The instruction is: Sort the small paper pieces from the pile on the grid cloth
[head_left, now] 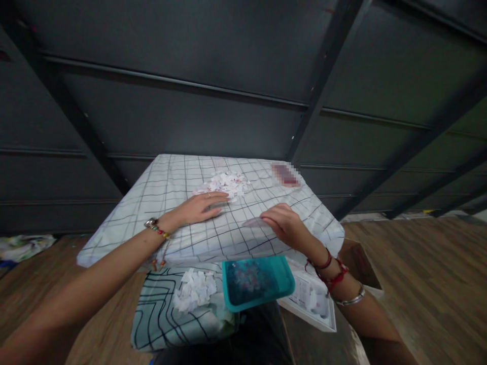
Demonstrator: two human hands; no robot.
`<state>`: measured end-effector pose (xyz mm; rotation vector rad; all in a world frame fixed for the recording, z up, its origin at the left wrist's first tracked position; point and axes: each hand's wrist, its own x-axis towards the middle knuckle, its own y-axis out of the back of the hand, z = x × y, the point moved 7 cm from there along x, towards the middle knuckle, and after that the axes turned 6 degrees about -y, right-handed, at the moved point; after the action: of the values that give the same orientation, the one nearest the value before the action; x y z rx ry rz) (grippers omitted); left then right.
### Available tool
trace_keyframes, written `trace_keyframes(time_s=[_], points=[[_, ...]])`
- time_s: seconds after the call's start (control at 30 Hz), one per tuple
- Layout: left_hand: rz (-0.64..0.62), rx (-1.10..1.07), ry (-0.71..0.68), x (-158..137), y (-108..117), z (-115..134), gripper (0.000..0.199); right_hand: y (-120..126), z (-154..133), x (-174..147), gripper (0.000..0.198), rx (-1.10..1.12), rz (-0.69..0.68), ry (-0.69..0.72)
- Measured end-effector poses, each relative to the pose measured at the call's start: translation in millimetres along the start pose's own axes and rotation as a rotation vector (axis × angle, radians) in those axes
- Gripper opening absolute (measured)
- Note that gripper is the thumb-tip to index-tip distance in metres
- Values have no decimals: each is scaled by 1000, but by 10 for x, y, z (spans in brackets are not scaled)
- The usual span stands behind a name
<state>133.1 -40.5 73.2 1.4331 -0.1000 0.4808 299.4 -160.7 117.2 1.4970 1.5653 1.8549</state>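
My left hand [201, 207] lies open on the checked white cloth, its fingers stretched at the near edge of a heap of small white paper scraps [228, 183]. To its right, my right hand [284, 224] is closed, thumb and fingers pinching a thin, see-through flat piece [252, 222] that looks like clear plastic. That piece sits just above or on the cloth; I cannot tell which. Below the table edge stands a teal plastic tub [258, 301] with small pale and reddish bits inside. Left of the tub, a second heap of paper scraps [195, 290] rests on a folded green cloth [160, 314].
The cloth-covered table [152, 187] stands against a dark metal wall [198, 121]. A blurred-out reddish item [286, 175] lies at its far right corner. A white box [310, 299] with packed contents is right of the tub, and a cardboard box [357, 263] is beyond it.
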Motion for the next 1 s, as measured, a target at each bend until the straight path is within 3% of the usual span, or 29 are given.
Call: trace_keyframes(time_s=[0.13,0.27,0.43,0.6,0.77,1.0], points=[[330,161,378,-250,260,-582,38,-311,229,620,20,-25,-27,-64],[329,249,636,-522,201,-1010,39,-762,265,1084,21,-111,-106,-73],[305,277,697,-628,68,-1143,42,-1006,254,1194,24,-170,-78,-60],[268,270,704,-647,12,-1176,40,-1027,242,1119,26,-153,-3,-21],[247,256,690,-634,32,-1164,39,-1064,168,1093,27,-146,-35,64],[209,230,623,-543,16,-1054,51,-1011,175,1069,24,-75,2,82]])
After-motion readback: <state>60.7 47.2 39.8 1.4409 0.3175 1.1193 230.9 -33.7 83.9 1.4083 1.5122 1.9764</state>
